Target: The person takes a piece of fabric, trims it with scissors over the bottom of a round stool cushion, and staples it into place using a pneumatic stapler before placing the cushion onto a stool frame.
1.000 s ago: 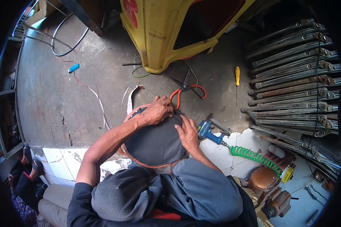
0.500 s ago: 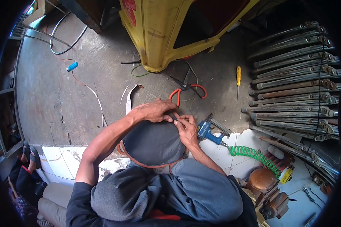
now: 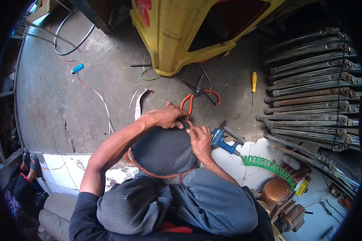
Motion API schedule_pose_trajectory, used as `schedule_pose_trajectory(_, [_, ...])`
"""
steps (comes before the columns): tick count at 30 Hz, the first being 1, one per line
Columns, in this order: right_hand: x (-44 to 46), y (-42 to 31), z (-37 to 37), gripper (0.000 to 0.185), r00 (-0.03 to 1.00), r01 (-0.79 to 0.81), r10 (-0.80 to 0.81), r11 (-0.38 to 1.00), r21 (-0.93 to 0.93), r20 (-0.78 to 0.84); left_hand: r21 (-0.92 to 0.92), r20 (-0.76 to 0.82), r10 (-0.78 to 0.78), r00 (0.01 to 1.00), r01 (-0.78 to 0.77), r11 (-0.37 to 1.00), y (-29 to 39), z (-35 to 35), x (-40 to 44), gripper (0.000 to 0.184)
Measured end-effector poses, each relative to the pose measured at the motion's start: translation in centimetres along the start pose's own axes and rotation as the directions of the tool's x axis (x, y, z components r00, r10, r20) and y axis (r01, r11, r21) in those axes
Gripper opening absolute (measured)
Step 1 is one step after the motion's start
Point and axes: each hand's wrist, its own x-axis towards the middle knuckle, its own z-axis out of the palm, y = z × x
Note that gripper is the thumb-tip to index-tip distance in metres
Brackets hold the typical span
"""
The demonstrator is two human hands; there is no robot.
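A round seat pad with dark fabric [image 3: 163,150] and a reddish-brown rim lies in front of my knees. At its upper edge, my left hand [image 3: 167,116] pinches the dark fabric between thumb and fingers. Just right of it, my right hand [image 3: 200,138] has its fingers closed on the same fabric edge. Orange-handled scissors [image 3: 197,92] lie spread on the floor beyond the pad. To the right of my right hand rests a blue staple gun [image 3: 222,139], joined to a green coiled hose [image 3: 265,163].
A yellow plastic stand [image 3: 171,40] is beyond the scissors. Metal tubes [image 3: 309,96] are stacked at right, near a yellow screwdriver [image 3: 254,82]. A blue lighter [image 3: 77,68] lies at left. A copper-coloured machine [image 3: 277,190] stands at lower right; another person's feet [image 3: 32,166] show at lower left.
My left hand has shifted from lying across the pad's top edge to pinching the fabric. My right hand's fingers have closed on the edge and moved slightly nearer my left hand.
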Motion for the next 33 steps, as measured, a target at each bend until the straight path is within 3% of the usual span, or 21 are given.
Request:
schedule_pose_trajectory(1, [0.1,0.3,0.0,0.023,0.998,-0.064,0.063,0.997,0.049,0.031,-0.002,-0.002,-0.001,1.000,0.001,1.000,0.0,0.0,-0.1,0.021])
schedule_pose_trajectory(4, [0.6,0.8,-0.2,0.023,0.997,0.007,-0.007,1.000,-0.006,0.076,-0.017,-0.102,0.029,0.994,-0.031,0.999,-1.3,0.7,0.0,0.021])
schedule_pose_trajectory(8, [0.7,-0.1,-0.2,0.019,0.995,0.092,-0.086,0.987,-0.128,0.048,-0.007,-0.030,0.017,0.999,-0.017,1.000,-1.7,0.8,0.9,0.020])
schedule_pose_trajectory(10, [0.9,-1.5,-0.6,0.019,0.997,-0.004,0.002,1.000,0.029,0.075,0.043,-0.023,0.009,1.000,-0.008,0.999,-1.4,0.6,1.2,0.020])
schedule_pose_trajectory(13, [1.6,-0.2,-0.4,0.020,0.980,-0.106,0.093,0.992,0.063,0.176,0.142,0.059,-0.022,0.998,0.014,0.990,-1.0,0.6,1.1,0.022])
schedule_pose_trajectory(16, [2.2,-0.2,-0.7,0.020,0.979,-0.023,0.033,0.998,-0.050,0.199,0.160,0.007,0.000,1.000,-0.001,0.987,-0.9,1.3,1.0,0.023])
schedule_pose_trajectory(20, [1.7,-0.4,0.0,0.019,0.989,-0.039,0.045,0.998,-0.046,0.143,0.174,-0.112,0.008,0.994,0.012,0.985,-0.9,1.8,0.5,0.023])
schedule_pose_trajectory(22, [1.5,-1.2,0.1,0.019,0.994,-0.062,0.051,0.992,0.110,0.102,0.154,-0.137,-0.011,0.991,0.032,0.988,-0.5,1.8,0.4,0.022])
schedule_pose_trajectory(25, [2.0,0.1,0.3,0.018,0.989,-0.035,0.040,0.999,-0.039,0.143,0.250,-0.199,0.009,0.980,0.042,0.967,-1.2,3.7,1.0,0.021])
schedule_pose_trajectory(29, [2.0,0.1,0.4,0.017,0.995,0.004,0.002,0.998,-0.061,0.102,0.365,-0.272,0.064,0.960,0.041,0.930,-1.1,4.2,1.2,0.024])
schedule_pose_trajectory(30, [1.8,-0.4,0.3,0.017,0.993,-0.093,0.090,0.995,0.042,0.076,0.405,-0.279,0.080,0.957,0.041,0.913,-1.0,4.3,1.1,0.025])
schedule_pose_trajectory(31, [2.0,-0.8,0.1,0.017,0.983,-0.182,0.175,0.972,0.146,0.057,0.407,-0.280,0.083,0.956,0.040,0.913,-1.1,4.2,1.1,0.025])
schedule_pose_trajectory(33, [1.9,0.6,0.3,0.018,0.989,-0.142,0.132,0.976,0.167,0.074,0.192,-0.311,0.043,0.949,0.018,0.981,-0.8,3.5,0.4,0.028])
